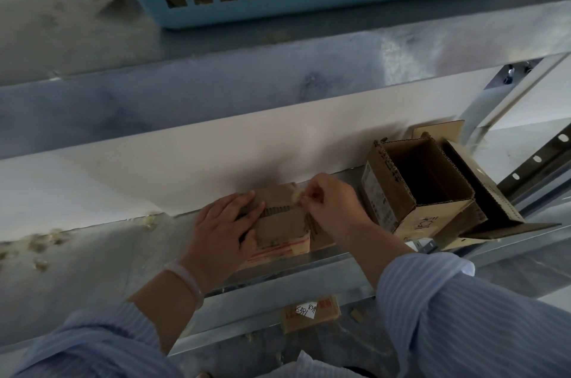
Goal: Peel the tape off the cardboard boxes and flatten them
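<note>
Galvanized metal shelving fills pretty much the whole view, with a white wall (154,170) behind it. On the upper shelf sits a light blue plastic basket (173,11) with a lattice side, and you can see brownish stuff through the holes but I can't tell what it is. The main thing is on the lower shelf (92,269): a flattened cardboard box (281,223) with red printing along its near edge, lying roughly in the middle, close to the wall. The left hand (221,232) rests on top of its left part with the fingers laid out fairly straight, pressing it down, not gripping anything. The right hand (335,206) is at the box's far edge, fingertips pinched on a small crinkled bit of tape (297,196) that lifts off the cardboard there. Just to the right stands an open cardboard box (438,217), upright and tilted a little, flaps folded outward, some handwriting and a label on its sides. Over on the left of the shelf, along the wall, there's a scatter of little tape scraps (40,243). Down below, a small cardboard piece (312,312) with a white label reading 8391 lies on a lower level. Light blue striped sleeves (463,316) on both arms, and a pale bracelet (188,280) on the left wrist.
</note>
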A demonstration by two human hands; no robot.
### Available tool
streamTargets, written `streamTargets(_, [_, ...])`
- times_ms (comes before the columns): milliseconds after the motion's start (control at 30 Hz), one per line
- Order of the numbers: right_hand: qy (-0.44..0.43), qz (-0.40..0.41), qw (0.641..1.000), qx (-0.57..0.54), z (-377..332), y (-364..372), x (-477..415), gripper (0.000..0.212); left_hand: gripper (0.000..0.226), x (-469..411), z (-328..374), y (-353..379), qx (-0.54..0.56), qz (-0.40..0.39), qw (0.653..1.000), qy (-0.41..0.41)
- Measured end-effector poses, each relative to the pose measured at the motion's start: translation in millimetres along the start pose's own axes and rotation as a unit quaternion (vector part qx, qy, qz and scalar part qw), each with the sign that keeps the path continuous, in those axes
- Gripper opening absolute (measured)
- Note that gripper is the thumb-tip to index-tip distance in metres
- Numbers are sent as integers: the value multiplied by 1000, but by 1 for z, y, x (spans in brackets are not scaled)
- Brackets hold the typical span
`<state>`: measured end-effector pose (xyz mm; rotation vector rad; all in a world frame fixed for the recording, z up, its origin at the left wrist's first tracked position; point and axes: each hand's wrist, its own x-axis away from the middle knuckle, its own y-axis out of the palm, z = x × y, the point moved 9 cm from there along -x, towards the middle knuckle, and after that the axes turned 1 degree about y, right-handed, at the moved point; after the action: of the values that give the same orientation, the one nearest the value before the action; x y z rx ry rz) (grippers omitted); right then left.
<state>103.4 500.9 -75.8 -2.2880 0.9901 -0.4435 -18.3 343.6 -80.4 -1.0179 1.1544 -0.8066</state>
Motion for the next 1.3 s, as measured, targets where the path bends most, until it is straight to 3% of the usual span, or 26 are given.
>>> streamTargets(133, [91,9,987,-132,23,5,0,13,46,1,0,-2,12,-1,1000,13])
streamTargets(333, [174,-27,934,-310,47,31,-2,30,46,2,-1,1,17,-31,999,23])
streamTargets(500, [248,-26,826,-506,59,39,4,14,46,6,5,-1,36,-30,997,64])
streamTargets(633, [186,12,903,-388,43,14,-9,17,47,6,5,-2,46,-24,997,63])
streamTargets(767, [21,95,989,-112,7,-16,-4,21,46,6,4,-1,55,-17,997,61])
streamTargets(833, [-87,97,991,16,-11,-14,-1,19,46,6,4,-1,55,-15,996,62])
streamTargets(900, [-133,68,987,55,-19,-6,0,21,46,6,4,-1,55,-13,996,64])
streamTargets(1000, [-104,27,994,21,-18,-3,-2,23,46,6,3,-1,63,-3,996,64])
streamTargets(1100, [15,-12,993,-118,-1,-6,-12,21,45,6,3,-1,69,0,996,61])
streamTargets(1167, [68,-66,977,-193,8,0,-18,39,46,6,3,-1,66,-7,996,61])
streamTargets(1233, [91,-120,971,-185,8,6,-20,47,47,6,3,-1,69,-18,996,58])
streamTargets(1300, [75,-139,981,-115,2,7,-20,36,47,4,1,-1,88,-28,995,37])
